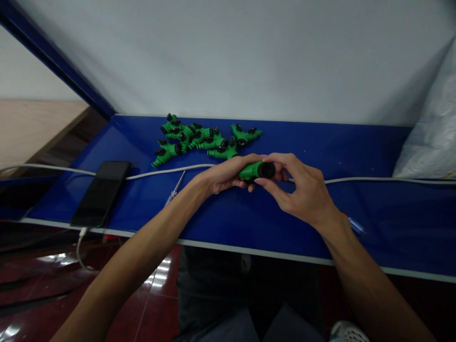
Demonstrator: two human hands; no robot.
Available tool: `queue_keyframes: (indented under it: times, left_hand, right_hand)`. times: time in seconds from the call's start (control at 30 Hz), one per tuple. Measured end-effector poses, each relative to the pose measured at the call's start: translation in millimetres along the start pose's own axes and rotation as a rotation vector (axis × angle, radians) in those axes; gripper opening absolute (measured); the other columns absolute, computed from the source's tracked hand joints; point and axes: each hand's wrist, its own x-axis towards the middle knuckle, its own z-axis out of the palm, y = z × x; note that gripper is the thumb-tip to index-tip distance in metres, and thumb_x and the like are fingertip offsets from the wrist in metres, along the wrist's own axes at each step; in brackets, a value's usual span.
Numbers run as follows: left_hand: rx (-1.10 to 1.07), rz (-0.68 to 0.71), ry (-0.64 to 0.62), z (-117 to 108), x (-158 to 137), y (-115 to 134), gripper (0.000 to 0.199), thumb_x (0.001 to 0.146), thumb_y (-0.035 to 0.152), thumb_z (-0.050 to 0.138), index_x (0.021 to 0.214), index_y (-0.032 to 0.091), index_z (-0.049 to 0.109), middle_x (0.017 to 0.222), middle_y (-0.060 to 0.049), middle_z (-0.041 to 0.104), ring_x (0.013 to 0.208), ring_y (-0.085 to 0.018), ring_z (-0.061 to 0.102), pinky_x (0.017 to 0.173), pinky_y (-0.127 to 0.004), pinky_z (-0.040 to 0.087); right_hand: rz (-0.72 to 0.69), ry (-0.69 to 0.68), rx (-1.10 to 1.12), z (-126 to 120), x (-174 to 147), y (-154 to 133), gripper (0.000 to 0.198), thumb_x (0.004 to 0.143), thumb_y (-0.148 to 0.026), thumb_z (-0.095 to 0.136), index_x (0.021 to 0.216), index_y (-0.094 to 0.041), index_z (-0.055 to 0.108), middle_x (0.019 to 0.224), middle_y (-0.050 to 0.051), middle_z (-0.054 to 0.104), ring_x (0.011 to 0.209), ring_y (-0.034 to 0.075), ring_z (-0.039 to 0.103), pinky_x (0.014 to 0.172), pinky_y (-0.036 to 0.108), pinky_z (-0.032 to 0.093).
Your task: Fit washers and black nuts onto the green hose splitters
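Observation:
A green hose splitter (250, 171) with a black round end is held between both hands above the blue table. My left hand (233, 175) is wrapped round its green body from the left. The thumb and fingers of my right hand (297, 185) pinch the black end from the right. Just behind my hands lie several more green hose splitters (210, 138) with black valve knobs, most in a loose group and one (246, 135) a little to the right. My left hand hides part of the held splitter.
A black phone (101, 194) lies at the table's left, with a white cable (83, 249) plugged in. Another pale cable (374, 180) crosses the table. A screwdriver (175, 190) lies beside my left forearm, and a blue-clear tool (355, 224) by my right wrist. A plastic bag (429, 128) stands far right.

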Motion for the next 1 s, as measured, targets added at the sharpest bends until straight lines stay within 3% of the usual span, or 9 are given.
queue_keyframes:
  times: [0.1, 0.2, 0.3, 0.5, 0.77, 0.9, 1.0]
  left_hand:
    - [-0.011, -0.018, 0.014, -2.2, 0.1, -0.2, 0.034, 0.105, 0.037, 0.045, 0.093, 0.013, 0.066, 0.074, -0.002, 0.066, 0.047, -0.005, 0.058, 0.033, -0.009, 0.033]
    - [-0.029, -0.036, 0.037, -5.2, 2.3, -2.0, 0.033, 0.105, 0.038, 0.045, 0.089, 0.016, 0.062, 0.065, 0.001, 0.062, 0.044, -0.006, 0.057, 0.031, -0.01, 0.031]
    - [-0.031, -0.02, 0.023, -6.0, 3.9, -4.1, 0.033, 0.105, 0.037, 0.045, 0.084, 0.017, 0.06, 0.06, 0.002, 0.058, 0.044, -0.007, 0.057, 0.032, -0.01, 0.031]
    - [-0.004, 0.013, -0.003, -1.4, 1.9, -4.1, 0.034, 0.105, 0.035, 0.044, 0.087, 0.014, 0.064, 0.056, 0.002, 0.056, 0.044, -0.007, 0.056, 0.033, -0.011, 0.032]
    - [-0.016, 0.004, 0.022, -5.5, 3.2, -3.5, 0.034, 0.104, 0.039, 0.048, 0.088, 0.015, 0.065, 0.064, 0.0, 0.061, 0.045, -0.007, 0.058, 0.032, -0.011, 0.031]
    - [-0.033, -0.005, 0.007, -2.4, 2.4, -2.5, 0.037, 0.103, 0.041, 0.05, 0.081, 0.015, 0.064, 0.058, 0.001, 0.056, 0.045, -0.007, 0.055, 0.033, -0.011, 0.031]
    - [-0.02, 0.009, 0.019, 1.7, 0.8, -2.4, 0.041, 0.102, 0.044, 0.051, 0.079, 0.013, 0.066, 0.056, 0.001, 0.054, 0.045, -0.007, 0.053, 0.034, -0.012, 0.032]
  right_hand:
    - [-0.043, -0.065, 0.055, -3.6, 1.5, -1.8, 0.034, 0.099, -0.025, 0.061, 0.133, -0.025, 0.057, 0.097, 0.004, 0.069, 0.078, 0.019, 0.066, 0.071, 0.033, 0.054]
    - [-0.075, -0.091, 0.046, -3.6, 2.2, -0.7, 0.031, 0.103, -0.022, 0.055, 0.133, -0.026, 0.059, 0.102, 0.005, 0.072, 0.083, 0.02, 0.068, 0.076, 0.035, 0.054]
    - [-0.074, -0.059, -0.007, -0.5, 1.5, 1.5, 0.023, 0.103, -0.026, 0.058, 0.126, -0.024, 0.062, 0.099, 0.005, 0.073, 0.082, 0.02, 0.068, 0.076, 0.035, 0.053]
    - [-0.018, 0.022, -0.061, 2.2, 1.0, -0.5, 0.026, 0.099, -0.042, 0.066, 0.115, -0.021, 0.061, 0.071, -0.002, 0.061, 0.063, 0.017, 0.06, 0.064, 0.032, 0.046]
    - [-0.055, -0.105, -0.011, -4.5, 3.0, -0.8, 0.027, 0.103, -0.028, 0.058, 0.13, -0.027, 0.059, 0.1, 0.006, 0.068, 0.084, 0.022, 0.068, 0.075, 0.037, 0.054]
    - [-0.09, -0.031, -0.017, -0.5, 2.6, 0.9, 0.023, 0.102, -0.029, 0.061, 0.124, -0.022, 0.058, 0.094, 0.005, 0.069, 0.083, 0.021, 0.068, 0.073, 0.034, 0.051]
    - [-0.062, 0.043, -0.049, 3.6, 2.2, 1.0, 0.021, 0.101, -0.038, 0.063, 0.111, -0.021, 0.057, 0.079, 0.0, 0.065, 0.068, 0.017, 0.063, 0.063, 0.031, 0.045]
